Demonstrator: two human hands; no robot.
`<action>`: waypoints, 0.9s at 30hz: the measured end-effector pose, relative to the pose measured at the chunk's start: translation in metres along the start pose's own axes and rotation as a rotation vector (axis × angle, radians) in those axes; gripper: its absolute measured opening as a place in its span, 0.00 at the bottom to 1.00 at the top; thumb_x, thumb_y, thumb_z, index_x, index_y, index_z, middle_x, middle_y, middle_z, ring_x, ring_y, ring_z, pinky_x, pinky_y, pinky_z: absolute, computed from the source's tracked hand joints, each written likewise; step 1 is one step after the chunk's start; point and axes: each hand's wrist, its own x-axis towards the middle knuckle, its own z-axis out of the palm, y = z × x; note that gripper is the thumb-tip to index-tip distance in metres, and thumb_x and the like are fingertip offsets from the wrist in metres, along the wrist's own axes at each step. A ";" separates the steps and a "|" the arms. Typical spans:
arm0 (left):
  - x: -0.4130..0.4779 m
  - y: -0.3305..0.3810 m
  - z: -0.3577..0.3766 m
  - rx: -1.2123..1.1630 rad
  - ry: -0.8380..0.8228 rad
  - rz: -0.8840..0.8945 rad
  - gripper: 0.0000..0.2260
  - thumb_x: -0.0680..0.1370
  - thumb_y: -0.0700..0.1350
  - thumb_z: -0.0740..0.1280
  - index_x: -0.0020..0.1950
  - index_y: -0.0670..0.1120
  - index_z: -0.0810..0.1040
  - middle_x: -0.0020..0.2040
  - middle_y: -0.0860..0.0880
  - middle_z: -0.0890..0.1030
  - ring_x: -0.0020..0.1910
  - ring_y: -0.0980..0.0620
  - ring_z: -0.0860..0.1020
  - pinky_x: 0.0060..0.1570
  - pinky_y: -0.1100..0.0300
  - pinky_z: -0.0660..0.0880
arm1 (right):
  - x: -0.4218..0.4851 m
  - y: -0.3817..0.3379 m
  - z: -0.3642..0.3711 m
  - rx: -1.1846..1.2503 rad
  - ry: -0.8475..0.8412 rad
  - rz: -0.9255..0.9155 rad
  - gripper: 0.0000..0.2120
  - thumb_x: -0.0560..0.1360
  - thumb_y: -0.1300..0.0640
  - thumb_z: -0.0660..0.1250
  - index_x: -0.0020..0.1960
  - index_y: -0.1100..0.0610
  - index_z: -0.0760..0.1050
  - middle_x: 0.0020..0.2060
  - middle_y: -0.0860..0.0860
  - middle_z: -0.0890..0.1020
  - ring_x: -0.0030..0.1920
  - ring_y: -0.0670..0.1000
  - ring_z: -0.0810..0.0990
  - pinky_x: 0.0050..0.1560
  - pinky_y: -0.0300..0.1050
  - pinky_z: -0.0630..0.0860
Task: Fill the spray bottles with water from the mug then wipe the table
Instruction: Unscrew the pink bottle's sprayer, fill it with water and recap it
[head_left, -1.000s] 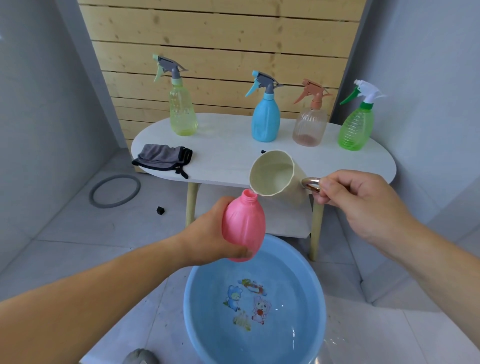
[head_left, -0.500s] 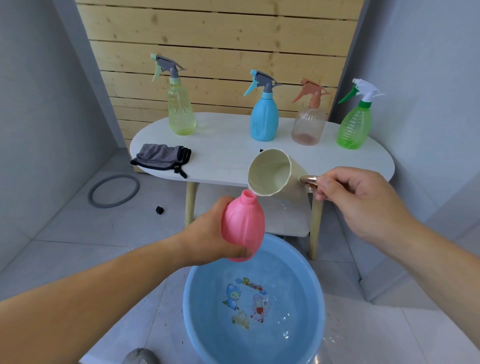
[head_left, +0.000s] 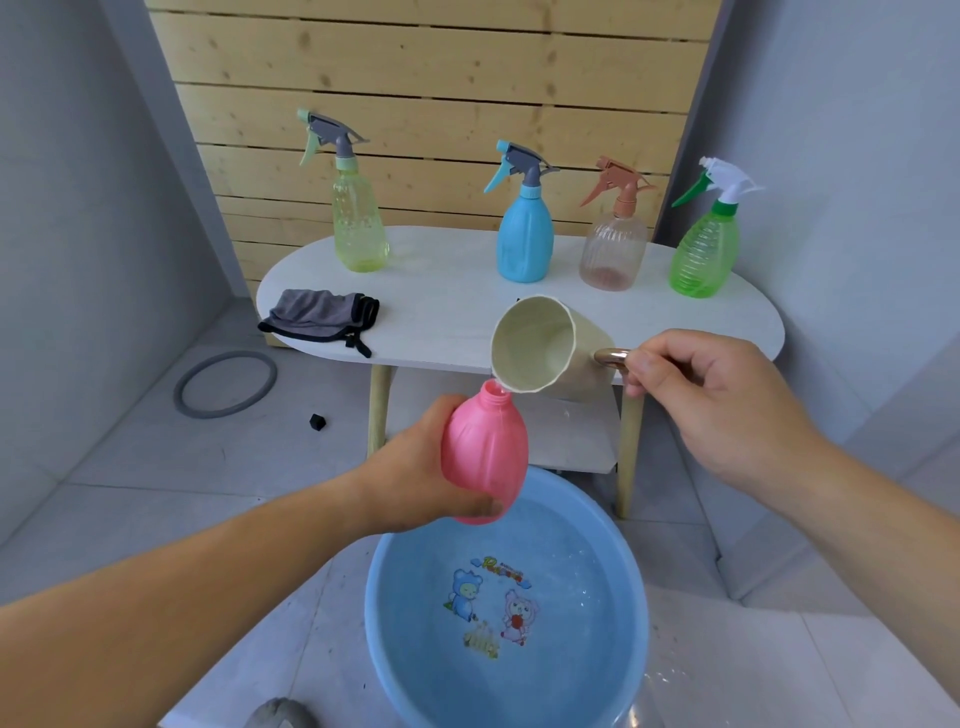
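My left hand grips an uncapped pink bottle, held over a blue basin of water on the floor. My right hand holds the metal handle of a cream mug. The mug is tipped far over, its lip touching the bottle's open neck. On the white oval table behind stand a yellow-green spray bottle, a blue one, a clear pinkish one and a green one. A grey cloth lies at the table's left end.
A grey ring and a small black piece lie on the tiled floor left of the table. A lower shelf sits under the tabletop. Wooden slats back the table, with grey walls at both sides.
The mug has tipped a little further toward the pink bottle's neck. Both hands stay nearly in place over the basin.
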 end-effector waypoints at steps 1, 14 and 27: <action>0.000 0.000 0.000 -0.001 0.000 -0.001 0.40 0.67 0.46 0.83 0.68 0.63 0.62 0.59 0.59 0.76 0.56 0.57 0.79 0.54 0.53 0.83 | 0.000 0.000 0.000 -0.002 0.000 -0.003 0.11 0.79 0.54 0.65 0.39 0.53 0.80 0.37 0.48 0.84 0.44 0.53 0.80 0.50 0.43 0.73; 0.001 0.000 0.001 -0.008 -0.003 0.010 0.39 0.68 0.45 0.83 0.69 0.61 0.62 0.58 0.59 0.76 0.56 0.58 0.78 0.51 0.58 0.83 | -0.001 -0.005 -0.001 -0.028 0.022 -0.027 0.11 0.79 0.55 0.65 0.38 0.52 0.79 0.36 0.48 0.83 0.39 0.47 0.77 0.40 0.32 0.70; 0.002 -0.002 0.003 0.006 -0.012 0.000 0.40 0.66 0.47 0.84 0.69 0.61 0.63 0.59 0.58 0.76 0.56 0.56 0.78 0.53 0.53 0.84 | -0.002 -0.006 -0.003 -0.036 0.048 -0.052 0.10 0.78 0.55 0.65 0.39 0.50 0.78 0.37 0.47 0.83 0.40 0.48 0.78 0.43 0.36 0.71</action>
